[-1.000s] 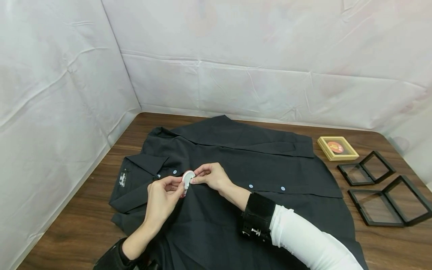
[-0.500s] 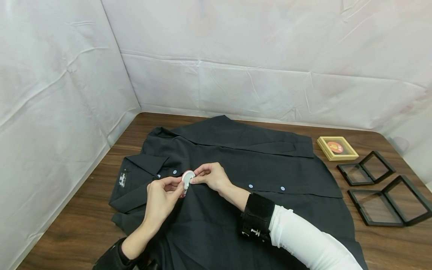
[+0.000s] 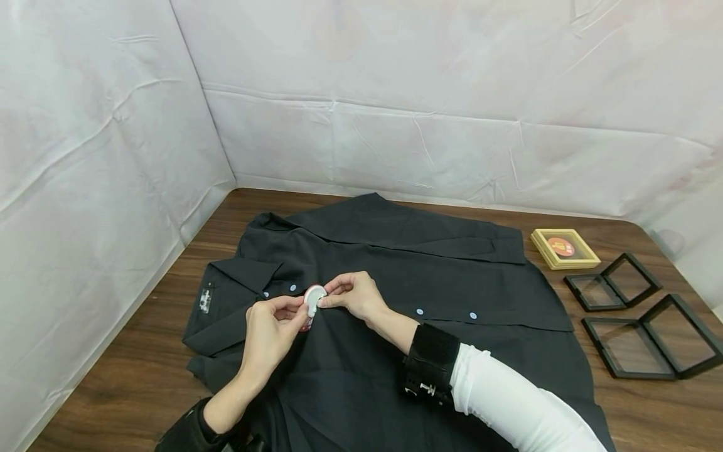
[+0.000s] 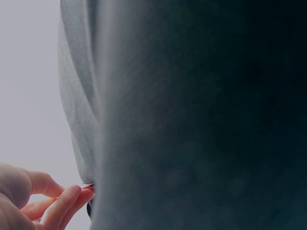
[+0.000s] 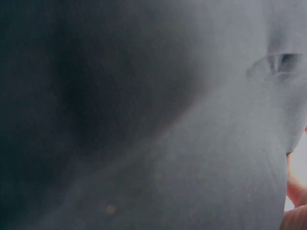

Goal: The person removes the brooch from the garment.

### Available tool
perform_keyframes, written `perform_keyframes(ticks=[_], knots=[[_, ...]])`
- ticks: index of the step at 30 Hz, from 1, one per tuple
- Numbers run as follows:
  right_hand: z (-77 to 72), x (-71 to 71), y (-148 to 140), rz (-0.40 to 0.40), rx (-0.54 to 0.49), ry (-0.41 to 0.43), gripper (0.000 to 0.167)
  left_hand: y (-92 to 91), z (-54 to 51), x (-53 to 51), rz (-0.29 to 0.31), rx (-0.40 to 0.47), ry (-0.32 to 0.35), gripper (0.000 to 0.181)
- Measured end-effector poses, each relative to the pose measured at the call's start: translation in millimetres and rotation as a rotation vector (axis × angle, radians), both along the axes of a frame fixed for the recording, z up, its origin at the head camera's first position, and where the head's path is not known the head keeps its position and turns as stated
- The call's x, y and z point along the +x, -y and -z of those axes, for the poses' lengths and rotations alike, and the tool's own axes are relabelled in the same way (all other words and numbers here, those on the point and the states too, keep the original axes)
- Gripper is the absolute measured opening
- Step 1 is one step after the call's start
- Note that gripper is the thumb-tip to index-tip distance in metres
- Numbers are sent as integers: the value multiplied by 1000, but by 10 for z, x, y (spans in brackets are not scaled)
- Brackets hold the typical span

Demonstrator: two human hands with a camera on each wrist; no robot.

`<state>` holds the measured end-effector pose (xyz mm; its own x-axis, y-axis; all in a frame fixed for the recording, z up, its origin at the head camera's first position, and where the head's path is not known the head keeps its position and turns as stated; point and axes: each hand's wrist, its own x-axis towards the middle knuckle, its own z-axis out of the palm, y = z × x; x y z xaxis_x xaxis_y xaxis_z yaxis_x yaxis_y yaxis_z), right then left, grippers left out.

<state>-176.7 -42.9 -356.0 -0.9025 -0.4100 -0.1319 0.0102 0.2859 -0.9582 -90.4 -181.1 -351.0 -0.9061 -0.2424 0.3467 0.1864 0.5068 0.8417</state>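
A black button-up shirt lies spread on the table, its collar to the left and pale buttons along the placket. Over its front, both hands hold a small round badge, white on the side seen and red at the rim. My left hand pinches the badge's left and lower edge between thumb and fingers. On the upper right edge, the thumb and fingers of my right hand pinch it too. Dark cloth fills most of both wrist views; in the left one, fingertips grip a thin reddish edge beside the fabric.
To the right, a yellow-framed case holds a round orange-red item. Two black hinged display frames with clear panes, a smaller one and a larger one, stand unfolded nearby. White cloth walls border the wooden table.
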Motion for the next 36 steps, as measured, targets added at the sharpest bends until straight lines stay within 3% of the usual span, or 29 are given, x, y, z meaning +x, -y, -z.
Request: perform_keyframes(ticks=[36], knots=[[-1,4,-34,-23,-1,-45,18,-2,-6,4,14,79,54,7]])
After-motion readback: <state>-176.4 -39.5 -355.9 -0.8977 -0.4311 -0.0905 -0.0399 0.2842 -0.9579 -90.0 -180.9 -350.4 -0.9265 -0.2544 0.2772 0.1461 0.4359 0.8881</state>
